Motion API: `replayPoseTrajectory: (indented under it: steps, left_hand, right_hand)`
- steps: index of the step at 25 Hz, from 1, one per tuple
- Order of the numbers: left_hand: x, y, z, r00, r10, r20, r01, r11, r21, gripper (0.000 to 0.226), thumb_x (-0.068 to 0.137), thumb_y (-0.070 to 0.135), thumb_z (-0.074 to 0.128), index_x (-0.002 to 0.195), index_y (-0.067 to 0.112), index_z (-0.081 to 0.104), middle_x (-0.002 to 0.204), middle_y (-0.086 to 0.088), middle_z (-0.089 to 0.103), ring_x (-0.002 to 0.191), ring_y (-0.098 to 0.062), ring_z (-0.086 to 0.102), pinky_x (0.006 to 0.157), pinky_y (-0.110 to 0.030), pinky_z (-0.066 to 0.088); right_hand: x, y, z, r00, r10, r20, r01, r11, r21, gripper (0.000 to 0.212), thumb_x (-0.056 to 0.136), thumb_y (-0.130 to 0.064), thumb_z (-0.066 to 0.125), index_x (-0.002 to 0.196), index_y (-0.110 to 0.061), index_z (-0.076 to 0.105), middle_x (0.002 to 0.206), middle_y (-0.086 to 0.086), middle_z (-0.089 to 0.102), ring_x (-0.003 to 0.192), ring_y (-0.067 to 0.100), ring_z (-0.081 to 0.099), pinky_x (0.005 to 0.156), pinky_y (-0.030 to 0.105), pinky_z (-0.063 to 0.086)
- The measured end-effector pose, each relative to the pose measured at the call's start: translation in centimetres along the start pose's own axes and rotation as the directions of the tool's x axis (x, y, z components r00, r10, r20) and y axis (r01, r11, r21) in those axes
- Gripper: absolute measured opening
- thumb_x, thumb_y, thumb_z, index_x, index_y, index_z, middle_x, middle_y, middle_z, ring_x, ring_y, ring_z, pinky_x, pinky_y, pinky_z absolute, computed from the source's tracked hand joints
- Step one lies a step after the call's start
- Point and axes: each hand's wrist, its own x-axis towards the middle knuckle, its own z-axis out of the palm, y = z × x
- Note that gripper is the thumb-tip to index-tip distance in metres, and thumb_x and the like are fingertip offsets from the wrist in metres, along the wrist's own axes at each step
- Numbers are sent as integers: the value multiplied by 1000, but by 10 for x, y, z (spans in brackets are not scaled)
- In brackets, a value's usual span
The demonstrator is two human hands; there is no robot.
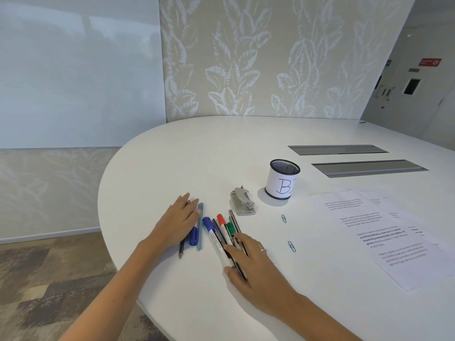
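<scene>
Pens (193, 236) near the table (197, 156) edge are covered by the left hand (179, 222), fingers straight and pressed together; markers (216, 232) just beside them are pressed down by the right hand (248, 257), fingers straight, slightly apart; hole punch (242, 201) and cup (282, 183) are set behind.

The left hand (181, 217) lies flat over a blue pen (193, 236) on the white table (172, 156). The right hand (248, 262) rests on a bunch of markers (216, 238), with a hole punch (242, 201) and mesh cup (282, 179) beyond.
</scene>
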Motion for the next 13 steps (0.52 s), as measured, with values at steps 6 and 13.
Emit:
replayPoseTrajectory:
  steps: [6, 13]
  left_hand:
    - [-9, 1, -2, 974, 102, -203, -75, 988, 138, 38, 94, 36, 54, 129, 21, 58, 145, -1, 49, 135, -20, 45, 107, -35, 40]
    - [8, -1, -10, 972, -6, -236, 16, 999, 40, 40, 100, 32, 34, 136, 20, 48, 152, 1, 38, 138, -22, 33, 109, -46, 25]
  right_hand:
    - [43, -16, 24, 985, 136, 108, -129, 989, -65, 64, 100, -45, 27, 154, -16, 11, 164, 7, 2, 150, 21, 0, 120, 35, 8]
    - [74, -25, 26, 980, 171, 100, -180, 980, 89, 79, 92, -62, 37, 153, -17, 15, 164, 2, -2, 150, 19, -1, 121, 39, 12]
